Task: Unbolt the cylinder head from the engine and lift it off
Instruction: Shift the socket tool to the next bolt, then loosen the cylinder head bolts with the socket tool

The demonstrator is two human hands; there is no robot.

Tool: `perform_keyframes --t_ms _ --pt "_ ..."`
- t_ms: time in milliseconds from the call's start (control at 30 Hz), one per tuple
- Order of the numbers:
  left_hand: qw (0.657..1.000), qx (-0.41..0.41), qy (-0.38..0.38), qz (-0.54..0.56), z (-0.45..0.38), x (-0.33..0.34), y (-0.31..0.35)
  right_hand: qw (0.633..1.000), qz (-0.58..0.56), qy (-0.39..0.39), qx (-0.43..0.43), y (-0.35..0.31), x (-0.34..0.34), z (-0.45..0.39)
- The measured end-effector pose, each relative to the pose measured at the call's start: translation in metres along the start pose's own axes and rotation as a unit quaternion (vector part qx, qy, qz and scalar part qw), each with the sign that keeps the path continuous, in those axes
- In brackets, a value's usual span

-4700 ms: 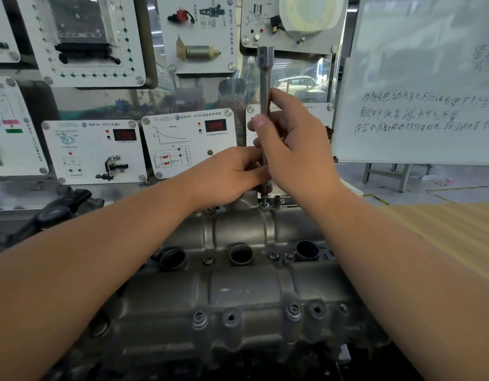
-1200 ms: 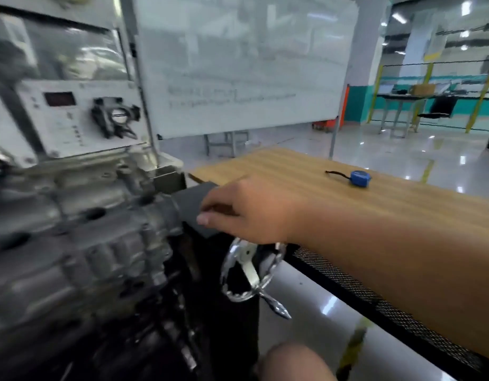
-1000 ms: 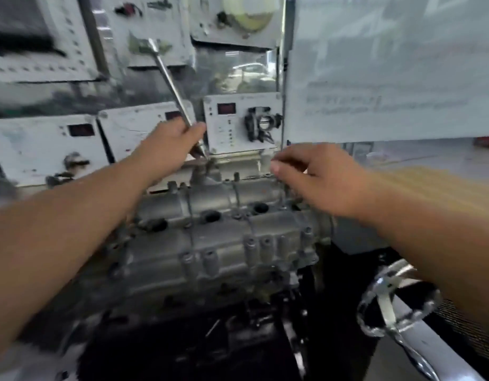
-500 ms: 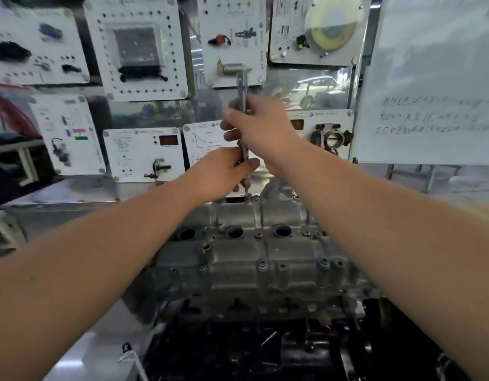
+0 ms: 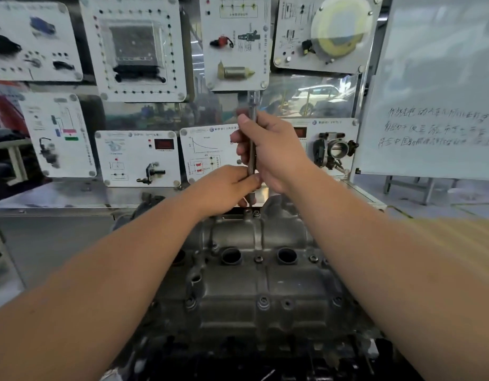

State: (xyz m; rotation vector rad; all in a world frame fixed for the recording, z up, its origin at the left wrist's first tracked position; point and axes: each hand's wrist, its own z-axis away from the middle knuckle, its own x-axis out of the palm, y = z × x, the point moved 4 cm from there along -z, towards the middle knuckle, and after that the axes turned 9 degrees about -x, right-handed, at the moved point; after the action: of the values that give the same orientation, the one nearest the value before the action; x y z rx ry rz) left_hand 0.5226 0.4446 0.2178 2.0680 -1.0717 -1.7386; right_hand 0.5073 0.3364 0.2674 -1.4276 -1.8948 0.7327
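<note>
While steadying tool's lower end, left hand [image 5: 227, 185] pinches wrench [image 5: 251, 149] at frame centre; right hand [image 5: 271, 152] wraps shaft above, probably to spin it. Cylinder head [image 5: 254, 276] below centre, still seated on engine.

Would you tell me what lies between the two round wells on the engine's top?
In the head view, one small bolt sits between the left well and right well.

Grey cast cylinder head [image 5: 261, 281] bolted on engine, socket wrench [image 5: 251, 144] upright at far edge
</note>
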Motion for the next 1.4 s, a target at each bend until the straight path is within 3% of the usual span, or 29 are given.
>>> perform_keyframes --t_ms 367,1400 --pt "0.998 -0.005 -0.031 -0.063 0.000 0.008 0.005 1.000 -0.003 -0.003 -0.006 0.013 -0.010 0.002" --pt "0.996 0.031 0.078 -0.036 0.002 0.015 -0.006 0.997 -0.056 -0.051 0.002 0.012 -0.014 0.004"
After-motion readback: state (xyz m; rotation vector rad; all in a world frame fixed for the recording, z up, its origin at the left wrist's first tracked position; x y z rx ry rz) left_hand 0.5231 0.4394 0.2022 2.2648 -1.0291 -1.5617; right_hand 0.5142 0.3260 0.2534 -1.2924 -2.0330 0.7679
